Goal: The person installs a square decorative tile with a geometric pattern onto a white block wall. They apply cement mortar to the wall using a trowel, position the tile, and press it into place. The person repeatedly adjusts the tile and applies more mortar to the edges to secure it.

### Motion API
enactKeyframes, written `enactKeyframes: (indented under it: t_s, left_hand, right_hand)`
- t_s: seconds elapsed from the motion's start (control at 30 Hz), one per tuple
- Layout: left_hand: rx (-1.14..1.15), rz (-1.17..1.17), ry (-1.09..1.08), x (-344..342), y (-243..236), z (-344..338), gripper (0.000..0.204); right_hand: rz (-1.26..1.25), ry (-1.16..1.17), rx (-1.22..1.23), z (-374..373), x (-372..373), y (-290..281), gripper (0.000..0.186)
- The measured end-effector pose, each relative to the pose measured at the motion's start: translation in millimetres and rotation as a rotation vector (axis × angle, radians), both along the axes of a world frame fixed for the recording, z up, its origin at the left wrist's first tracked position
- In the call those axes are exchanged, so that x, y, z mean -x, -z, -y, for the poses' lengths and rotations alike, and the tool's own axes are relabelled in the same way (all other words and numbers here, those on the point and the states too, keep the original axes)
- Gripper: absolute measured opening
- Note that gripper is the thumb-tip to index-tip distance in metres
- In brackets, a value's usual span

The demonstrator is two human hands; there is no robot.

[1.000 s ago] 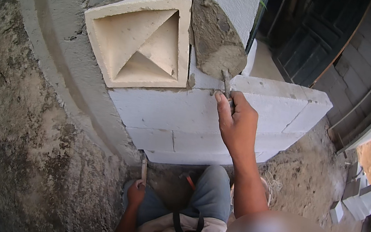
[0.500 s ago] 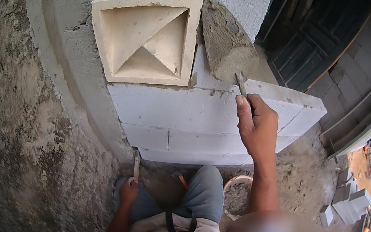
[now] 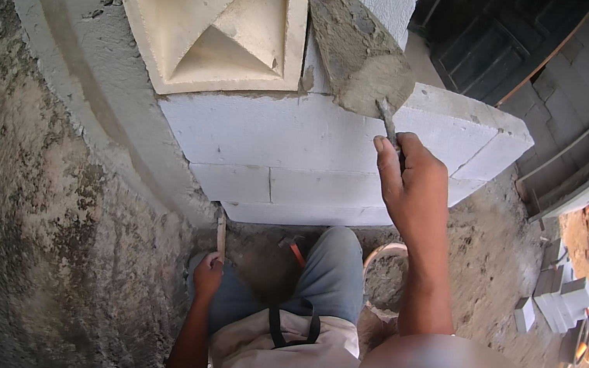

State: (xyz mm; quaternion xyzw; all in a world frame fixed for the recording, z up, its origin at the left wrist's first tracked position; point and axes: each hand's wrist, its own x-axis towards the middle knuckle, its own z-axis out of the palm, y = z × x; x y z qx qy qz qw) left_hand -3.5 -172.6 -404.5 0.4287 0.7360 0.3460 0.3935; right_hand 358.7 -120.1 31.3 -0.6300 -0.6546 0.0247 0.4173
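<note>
My right hand (image 3: pixel 420 186) grips the handle of a mortar-smeared trowel (image 3: pixel 363 62). The blade, loaded with wet grey mortar, lies beside the right edge of a cream ventilation block (image 3: pixel 210 15) with a recessed triangular pattern. That block sits on top of a white lightweight-block wall (image 3: pixel 240 135). Down low by my knee, my left hand (image 3: pixel 208 275) is closed around a thin wooden strip (image 3: pixel 221 236), whose far end reaches near the wall's bottom left corner.
A rough rendered wall (image 3: pixel 29 216) runs along my left. A round bucket (image 3: pixel 370 254) and an orange-handled tool (image 3: pixel 297 254) are near my knees. Loose blocks (image 3: pixel 561 302) are piled at the right. A dark door (image 3: pixel 504 47) stands behind the wall.
The view has tilted, so the wall and ventilation block appear higher. The trowel has come down a little along the block's right side. My left hand still holds the strip.
</note>
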Motion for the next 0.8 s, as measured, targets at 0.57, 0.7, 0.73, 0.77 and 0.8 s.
enactKeyframes:
  t_s: [0.57, 0.7, 0.73, 0.77, 0.8]
  left_hand:
    - [0.001, -0.075, -0.036, -12, -9, -6, 0.034]
    - [0.032, -0.055, -0.050, -15, -12, -6, 0.033]
    - [0.015, -0.046, -0.054, -15, -11, -7, 0.033]
    - [0.019, -0.057, -0.052, -14, -13, -7, 0.033]
    - [0.023, -0.066, -0.047, -14, -14, -7, 0.033]
  right_hand:
    - [0.292, 0.126, -0.344, 6, -45, 7, 0.027]
    - [0.550, 0.197, -0.362, 11, -56, -20, 0.027]
    - [0.600, 0.206, -0.369, 13, -56, -30, 0.027]
    - [0.647, 0.216, -0.377, 15, -55, -40, 0.027]
    - [0.694, 0.217, -0.400, 17, -54, -50, 0.026]
